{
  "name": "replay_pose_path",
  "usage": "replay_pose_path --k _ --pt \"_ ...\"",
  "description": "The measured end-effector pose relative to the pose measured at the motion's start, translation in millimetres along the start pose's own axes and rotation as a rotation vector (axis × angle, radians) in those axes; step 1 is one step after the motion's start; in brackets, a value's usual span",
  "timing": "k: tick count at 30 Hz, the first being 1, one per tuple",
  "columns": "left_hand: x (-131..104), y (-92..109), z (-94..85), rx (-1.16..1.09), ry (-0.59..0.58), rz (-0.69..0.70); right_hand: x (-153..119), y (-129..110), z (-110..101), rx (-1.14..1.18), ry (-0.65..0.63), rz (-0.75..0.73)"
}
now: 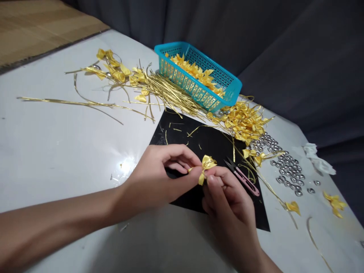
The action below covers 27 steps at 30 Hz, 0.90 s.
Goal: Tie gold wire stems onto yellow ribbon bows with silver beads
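Observation:
A small yellow ribbon bow [208, 163] is held between both hands above a black mat [182, 131]. My left hand [167, 172] pinches its left side between thumb and fingers. From the right, my right hand [227, 193] closes its thumb and index finger on the bow's lower right part. The fingertips of the two hands nearly meet, and they partly hide the bow. Pink-handled thread snips [246, 181] lie on the mat just beyond my right hand. Short gold cord scraps [178, 130] are scattered on the mat.
A teal basket [196, 81] of yellow bows stands at the back. Beside it lie a bundle of gold cords [170, 93] and a pile of yellow bows [244, 119]. Silver beads [288, 167] spread over the white table [71, 151] at right. A dark curtain [284, 57] hangs behind.

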State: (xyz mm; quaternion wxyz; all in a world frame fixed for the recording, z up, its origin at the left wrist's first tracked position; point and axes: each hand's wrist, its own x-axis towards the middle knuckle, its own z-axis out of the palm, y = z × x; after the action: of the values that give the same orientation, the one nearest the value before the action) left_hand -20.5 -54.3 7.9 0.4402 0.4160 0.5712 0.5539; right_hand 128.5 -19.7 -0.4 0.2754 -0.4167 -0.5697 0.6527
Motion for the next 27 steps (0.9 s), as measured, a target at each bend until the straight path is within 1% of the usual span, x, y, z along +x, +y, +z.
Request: replay_pose_path --k 5,10,16,20,27 --pt "1 0 0.2 -0.021 -0.005 -0.050 1 1 -1 -0.045 0.008 -0.026" --pt "1 -2 0.4 -0.012 -0.011 -0.036 1 1 -1 -0.066 -0.001 -0.032" --pt "2 -4 0.6 0.033 0.001 -0.032 1 0 -1 -0.052 0.006 -0.010" --pt "2 -7 0.6 0.103 0.015 -0.043 1 1 -2 -0.049 0.012 0.001" --pt "-1 -11 0.9 0.237 0.033 0.089 4 2 -1 -0.064 0.001 0.010"
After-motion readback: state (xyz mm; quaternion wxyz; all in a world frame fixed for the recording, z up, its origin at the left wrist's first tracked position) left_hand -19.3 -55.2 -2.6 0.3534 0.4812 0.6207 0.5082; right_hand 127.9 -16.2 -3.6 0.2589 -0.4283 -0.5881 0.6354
